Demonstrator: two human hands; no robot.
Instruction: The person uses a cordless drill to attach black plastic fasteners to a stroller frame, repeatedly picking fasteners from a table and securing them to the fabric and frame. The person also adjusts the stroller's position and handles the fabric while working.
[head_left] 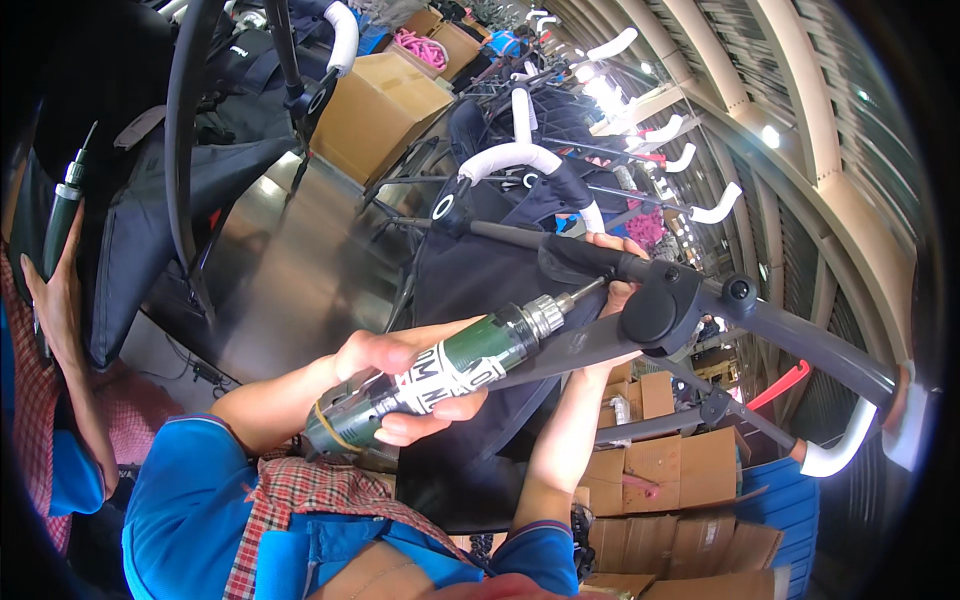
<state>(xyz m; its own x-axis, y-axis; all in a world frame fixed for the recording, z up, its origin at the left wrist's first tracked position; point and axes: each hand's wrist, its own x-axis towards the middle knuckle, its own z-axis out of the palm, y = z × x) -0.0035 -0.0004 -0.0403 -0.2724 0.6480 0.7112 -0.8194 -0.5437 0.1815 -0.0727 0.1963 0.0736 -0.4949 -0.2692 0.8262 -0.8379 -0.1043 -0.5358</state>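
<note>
While my left hand is clenched around the green driver, thumb on top and fingers curled under the barrel, its bit points away from my knuckles at the grey hinge of a stroller frame. My right hand is beyond the chuck, wrapped tight over the dark tube just where it enters that hinge. Its fingertips are hidden behind the tube. Black fabric hangs below both wrists.

My worry is that the bit sits very near my right fingers. If it skips off the hinge, it could run into them or snag the fabric. I hold the frame by one hand only, so torque from the driver might twist it out of my grip.

Counting in this one view: two drivers, mine and a second one upright at the far left, held by a co-worker's hand. I see one hinge by my fingers, with one small round knob just past it, and one red lever below the frame. White padded handles stand further off, at least six. Cartons are stacked under my right forearm, too many and too overlapped to count surely, and one big carton sits beyond the fabric.
</note>
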